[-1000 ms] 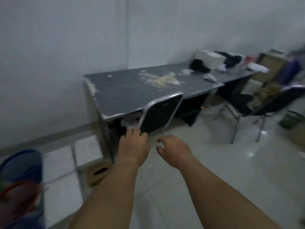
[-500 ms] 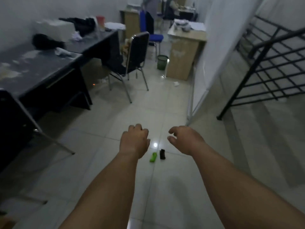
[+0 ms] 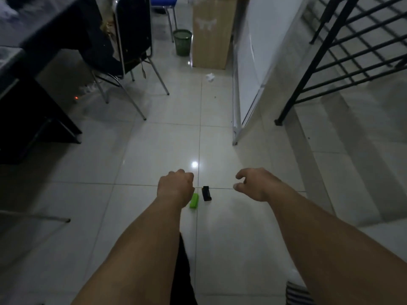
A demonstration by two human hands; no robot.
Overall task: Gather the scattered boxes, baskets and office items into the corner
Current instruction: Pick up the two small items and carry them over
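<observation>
1. Bare and empty, the left hand (image 3: 176, 186) hangs over the floor with its fingers curled loosely under; it grips nothing.
2. Bare too, the right hand (image 3: 255, 183) is spread a little, its fingers bent and parted, holding nothing.
3. Between the two hands, on the pale tiled floor (image 3: 154, 150), lie two small blocks side by side: a green item (image 3: 194, 201), its upper end hidden behind the left wrist, and a black item (image 3: 206, 193) just to its right. They are near each other but apart.
4. Further out on the left stands a dark desk (image 3: 33, 40), with a black chair (image 3: 132, 36) on metal legs beside it.
5. Beyond the chair a green wastebasket (image 3: 182, 42) sits just beside a tan cabinet (image 3: 211, 36); a crumpled scrap of paper (image 3: 209, 77) lies on the tiles in front of that cabinet.
6. On the right a white partition (image 3: 253, 62) runs away from the viewer, and past it stands a black metal railing (image 3: 341, 51).
</observation>
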